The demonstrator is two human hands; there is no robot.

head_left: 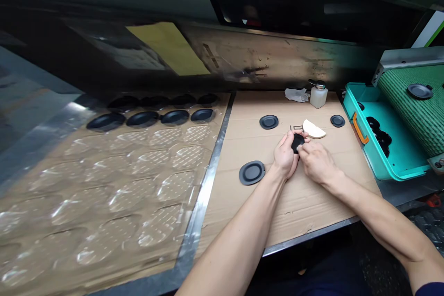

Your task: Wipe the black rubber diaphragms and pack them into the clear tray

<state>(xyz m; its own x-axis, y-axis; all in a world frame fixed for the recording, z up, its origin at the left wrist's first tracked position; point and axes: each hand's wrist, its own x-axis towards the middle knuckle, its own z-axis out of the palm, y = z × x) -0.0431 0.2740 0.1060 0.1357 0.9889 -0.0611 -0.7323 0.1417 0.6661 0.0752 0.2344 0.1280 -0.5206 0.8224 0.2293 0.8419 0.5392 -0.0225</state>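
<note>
A small black round rubber disc (297,142) is held over the cardboard-covered bench (305,203) by both hands. My left hand (286,155) wraps its fingers around the disc's left side. My right hand (315,162) pinches its right edge with thumb and fingertips. A white half-round piece (314,129) lies just beyond the hands. Three more black discs rest on the cardboard: one near my left wrist (251,172), one further back (268,121), and a smaller one at the right (337,120).
A clear plastic blister tray (114,194) covers the left side, with a row of black discs (152,117) in its far pockets. A white bottle (318,94) and crumpled wrap (296,95) stand at the back. A teal bin (385,148) with black parts and a green conveyor (416,106) are at right.
</note>
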